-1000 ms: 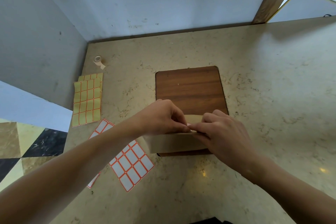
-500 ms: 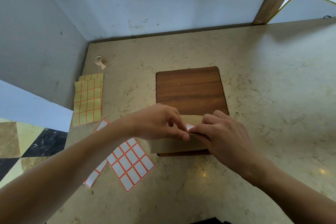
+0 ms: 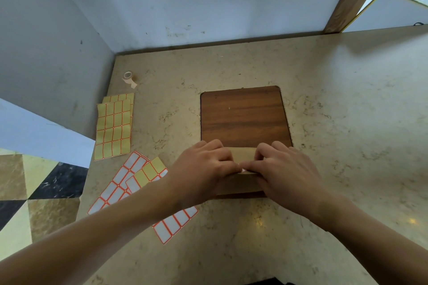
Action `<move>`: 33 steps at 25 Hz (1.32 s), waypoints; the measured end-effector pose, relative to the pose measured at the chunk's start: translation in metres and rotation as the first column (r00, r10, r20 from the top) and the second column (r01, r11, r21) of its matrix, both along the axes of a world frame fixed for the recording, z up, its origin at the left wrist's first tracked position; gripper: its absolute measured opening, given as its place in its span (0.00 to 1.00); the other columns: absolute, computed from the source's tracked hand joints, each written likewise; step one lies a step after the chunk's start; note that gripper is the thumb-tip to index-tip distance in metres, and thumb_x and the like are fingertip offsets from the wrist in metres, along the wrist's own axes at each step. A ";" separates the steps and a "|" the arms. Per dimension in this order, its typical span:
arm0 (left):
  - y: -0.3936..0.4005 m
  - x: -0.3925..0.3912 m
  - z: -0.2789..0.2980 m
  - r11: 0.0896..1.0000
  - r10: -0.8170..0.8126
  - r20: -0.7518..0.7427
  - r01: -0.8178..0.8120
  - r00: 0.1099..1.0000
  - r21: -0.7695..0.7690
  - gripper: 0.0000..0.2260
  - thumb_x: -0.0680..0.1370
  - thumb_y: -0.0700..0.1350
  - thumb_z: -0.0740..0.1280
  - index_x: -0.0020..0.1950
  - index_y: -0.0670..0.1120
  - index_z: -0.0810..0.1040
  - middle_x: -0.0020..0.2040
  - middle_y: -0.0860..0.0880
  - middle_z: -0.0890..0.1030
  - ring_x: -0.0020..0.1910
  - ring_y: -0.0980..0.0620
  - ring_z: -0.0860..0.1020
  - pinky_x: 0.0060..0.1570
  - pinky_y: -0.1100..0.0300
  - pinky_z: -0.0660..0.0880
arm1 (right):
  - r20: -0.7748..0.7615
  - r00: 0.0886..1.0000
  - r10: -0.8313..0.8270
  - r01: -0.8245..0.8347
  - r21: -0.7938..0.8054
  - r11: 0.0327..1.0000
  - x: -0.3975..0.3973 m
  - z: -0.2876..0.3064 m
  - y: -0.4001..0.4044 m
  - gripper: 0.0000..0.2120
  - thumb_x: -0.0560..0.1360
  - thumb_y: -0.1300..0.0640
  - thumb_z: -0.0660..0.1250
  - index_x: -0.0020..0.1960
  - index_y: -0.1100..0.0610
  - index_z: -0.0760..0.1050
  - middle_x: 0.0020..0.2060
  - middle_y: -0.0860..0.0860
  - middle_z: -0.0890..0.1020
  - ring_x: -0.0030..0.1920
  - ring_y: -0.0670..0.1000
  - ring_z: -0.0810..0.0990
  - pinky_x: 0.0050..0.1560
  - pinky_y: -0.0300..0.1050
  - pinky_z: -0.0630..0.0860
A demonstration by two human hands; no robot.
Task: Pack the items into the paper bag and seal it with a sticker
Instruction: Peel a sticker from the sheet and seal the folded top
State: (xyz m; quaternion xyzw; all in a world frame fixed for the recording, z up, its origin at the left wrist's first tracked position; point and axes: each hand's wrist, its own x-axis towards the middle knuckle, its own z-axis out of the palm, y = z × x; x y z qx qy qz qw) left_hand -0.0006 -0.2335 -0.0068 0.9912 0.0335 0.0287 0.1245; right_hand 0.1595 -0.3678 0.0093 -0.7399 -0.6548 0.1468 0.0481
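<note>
A small brown paper bag (image 3: 243, 157) lies folded on the near edge of a dark wooden board (image 3: 243, 115). My left hand (image 3: 203, 169) and my right hand (image 3: 284, 169) both press down on the bag, fingertips meeting at its folded flap. A sliver of a white sticker (image 3: 243, 170) shows between the fingertips. Most of the bag is hidden under my hands. The packed items are not visible.
Sheets of white stickers with orange borders (image 3: 120, 183) lie left of the bag, partly under my left forearm. A peeled yellow backing sheet (image 3: 114, 129) lies further left. A small tape roll (image 3: 128, 77) sits near the wall corner. The marble counter's left edge drops to the floor.
Both hands have flattened onto the bag, with the fingertips pressed together over the flap. The white sticker seen between them half a second ago is now nearly covered.
</note>
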 end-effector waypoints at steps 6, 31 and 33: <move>-0.012 0.008 -0.006 0.987 0.158 -0.037 -0.158 0.987 0.024 0.16 0.78 0.48 0.65 0.66 0.53 0.76 0.52 0.48 0.75 0.51 0.49 0.70 0.43 0.58 0.65 | 0.103 0.995 0.001 0.006 -0.071 0.997 -0.006 0.001 0.004 0.19 0.80 0.49 0.56 0.70 0.43 0.65 0.52 0.49 0.71 0.50 0.51 0.68 0.45 0.45 0.67; 0.035 -0.063 -0.037 0.700 0.619 0.119 -0.476 0.776 -0.533 0.07 0.73 0.45 0.72 0.49 0.49 0.85 0.47 0.55 0.81 0.47 0.54 0.77 0.41 0.56 0.77 | -0.513 0.732 -0.449 0.607 0.190 0.772 0.037 -0.021 -0.047 0.10 0.68 0.58 0.76 0.45 0.44 0.85 0.39 0.41 0.85 0.42 0.43 0.82 0.43 0.46 0.79; 0.034 -0.065 -0.042 0.652 0.647 0.134 -0.454 0.751 -0.607 0.08 0.72 0.48 0.70 0.48 0.48 0.85 0.46 0.55 0.81 0.46 0.54 0.78 0.40 0.55 0.78 | -0.621 0.607 -0.496 0.694 0.111 0.711 0.035 -0.023 -0.045 0.08 0.67 0.58 0.76 0.43 0.45 0.85 0.37 0.44 0.86 0.40 0.43 0.82 0.45 0.44 0.78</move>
